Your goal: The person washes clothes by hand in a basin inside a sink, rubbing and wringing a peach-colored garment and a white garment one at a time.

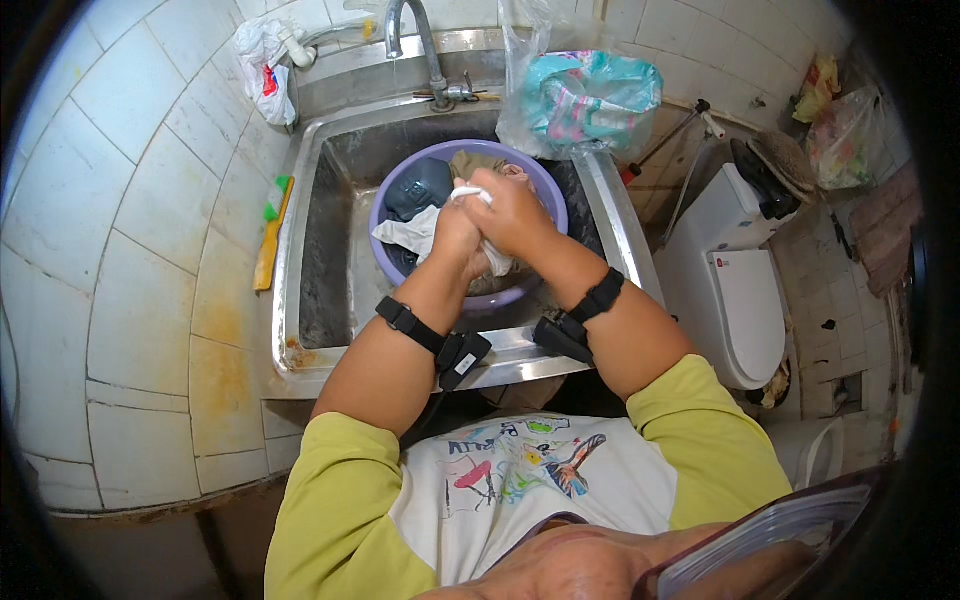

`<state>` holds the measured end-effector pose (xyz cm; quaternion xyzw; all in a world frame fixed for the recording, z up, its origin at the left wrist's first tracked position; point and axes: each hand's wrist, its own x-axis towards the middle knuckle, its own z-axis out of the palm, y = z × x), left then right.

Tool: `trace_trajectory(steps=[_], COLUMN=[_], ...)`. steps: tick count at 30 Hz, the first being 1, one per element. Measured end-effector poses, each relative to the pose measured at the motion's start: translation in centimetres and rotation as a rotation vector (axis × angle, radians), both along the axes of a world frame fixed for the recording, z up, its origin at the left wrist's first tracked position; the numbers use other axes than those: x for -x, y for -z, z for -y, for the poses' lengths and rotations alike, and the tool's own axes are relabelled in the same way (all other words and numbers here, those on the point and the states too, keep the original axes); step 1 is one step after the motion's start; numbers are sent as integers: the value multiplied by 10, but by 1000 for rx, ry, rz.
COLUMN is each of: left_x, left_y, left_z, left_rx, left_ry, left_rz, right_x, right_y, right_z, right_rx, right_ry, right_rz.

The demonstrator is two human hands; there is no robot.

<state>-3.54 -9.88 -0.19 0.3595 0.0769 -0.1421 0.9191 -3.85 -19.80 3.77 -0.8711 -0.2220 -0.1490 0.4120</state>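
Observation:
Both my hands are together over a purple basin (558, 190) that stands in a metal sink (333, 230). A white cloth (408, 234) is bunched between them, one end hanging toward the left side of the basin. My left hand (458, 232) is closed round the cloth from the left. Pressed against it, my right hand (515, 212) is closed on the same cloth. Dark wet fabric (420, 188) and a tan fabric (476, 163) lie in the basin behind my hands. The hands hide part of the basin's contents.
A curved metal faucet (432, 60) rises behind the basin. A teal patterned bag (590, 100) sits at the sink's back right corner. On the left ledge lies a yellow-handled brush (269, 245). A white toilet (745, 300) stands to the right. White tiled wall (150, 280) borders the left.

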Motion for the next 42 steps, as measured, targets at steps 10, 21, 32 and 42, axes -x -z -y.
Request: trace_trajectory(steps=[10,21,32,42], left_x=[13,2,6,15], left_y=[-20,-4,-6,-19], left_z=[6,7,3,2], left_rx=[-144,-149,-134,-197], left_ry=[-56,19,31,-1], left_rz=[-85,-32,-42,-31], right_x=[-17,-48,-21,1], right_y=[15,53,25,0], right_z=[6,20,4,-3], right_rx=[-10,-77,-107,-57], right_ry=[-21,94,3,-47], right_rz=[-30,-4,-71,31])
